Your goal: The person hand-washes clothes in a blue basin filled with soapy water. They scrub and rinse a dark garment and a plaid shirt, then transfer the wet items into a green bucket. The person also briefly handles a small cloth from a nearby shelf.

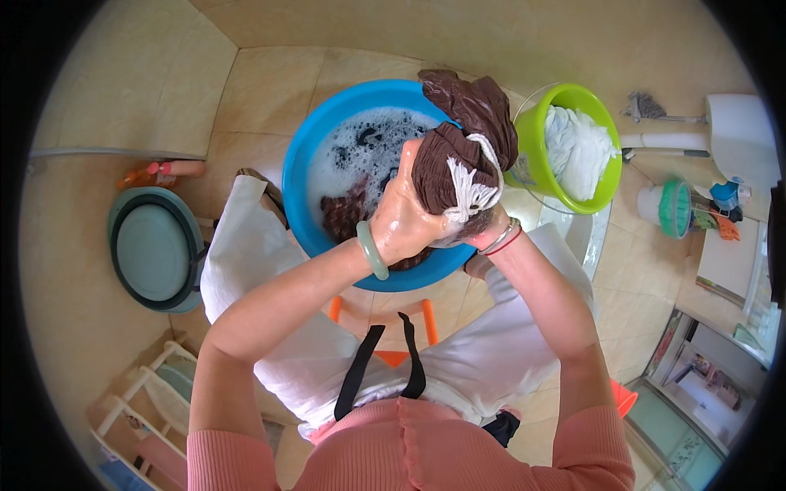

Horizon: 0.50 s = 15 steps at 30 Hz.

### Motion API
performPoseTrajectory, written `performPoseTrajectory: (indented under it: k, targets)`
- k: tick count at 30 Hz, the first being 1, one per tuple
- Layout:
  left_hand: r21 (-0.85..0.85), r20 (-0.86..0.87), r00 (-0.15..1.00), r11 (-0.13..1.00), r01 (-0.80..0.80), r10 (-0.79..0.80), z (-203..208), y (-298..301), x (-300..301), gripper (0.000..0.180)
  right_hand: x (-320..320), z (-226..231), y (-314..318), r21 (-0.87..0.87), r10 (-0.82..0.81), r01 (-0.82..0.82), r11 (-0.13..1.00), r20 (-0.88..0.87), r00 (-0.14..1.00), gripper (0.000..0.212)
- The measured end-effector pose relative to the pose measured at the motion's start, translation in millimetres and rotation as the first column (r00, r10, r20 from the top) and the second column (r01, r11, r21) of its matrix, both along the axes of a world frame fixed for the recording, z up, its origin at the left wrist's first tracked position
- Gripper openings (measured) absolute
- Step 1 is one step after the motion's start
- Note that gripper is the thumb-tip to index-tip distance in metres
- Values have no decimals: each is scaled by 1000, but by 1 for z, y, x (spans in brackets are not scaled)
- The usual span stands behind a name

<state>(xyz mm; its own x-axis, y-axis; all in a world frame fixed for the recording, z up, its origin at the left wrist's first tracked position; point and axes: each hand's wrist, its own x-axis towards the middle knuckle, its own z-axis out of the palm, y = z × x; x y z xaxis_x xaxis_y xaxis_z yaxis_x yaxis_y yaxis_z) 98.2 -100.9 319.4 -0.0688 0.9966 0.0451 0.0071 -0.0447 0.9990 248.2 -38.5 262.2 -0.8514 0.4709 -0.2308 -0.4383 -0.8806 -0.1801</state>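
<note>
Over the right side of a blue basin (297, 188), I hold up a wet, bunched brown garment (442, 168) with a white cord and tassel. My left hand (407, 214) is closed round its left side, wet and with a green bangle at the wrist. From below and the right, my right hand (489, 229) grips it too, its fingers mostly hidden behind the cloth. The garment's upper end flops away over the basin's far right rim. Soapy water (368, 139) with foam fills the basin, and more dark brown cloth (345, 214) lies in it.
A green bucket (610, 184) with white cloth (580, 151) stands right of the basin. At the left wall leans a grey-green folding basin (153, 252), below pinkish bottles (176, 168). A shelf rack (131, 401) is lower left; a small bin (673, 209) and toilet brush (647, 106) are right.
</note>
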Motion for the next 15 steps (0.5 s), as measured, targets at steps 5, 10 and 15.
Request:
performPoseTrajectory:
  k: [5,10,15]
  targets:
    - [-41,132,991,999,-23,28,-21,13,-10,70,-14,23,-13,-147,-17,82,986,400,916,37]
    - [-623,608,603,781,-41,517,-65,21,-23,62,-6,20,-6,482,-368,16,876,647,668,23]
    - [-635,752,423,726,264,505,-96,23,-40,89,3,44,-7,856,-514,-426,293,517,684,46]
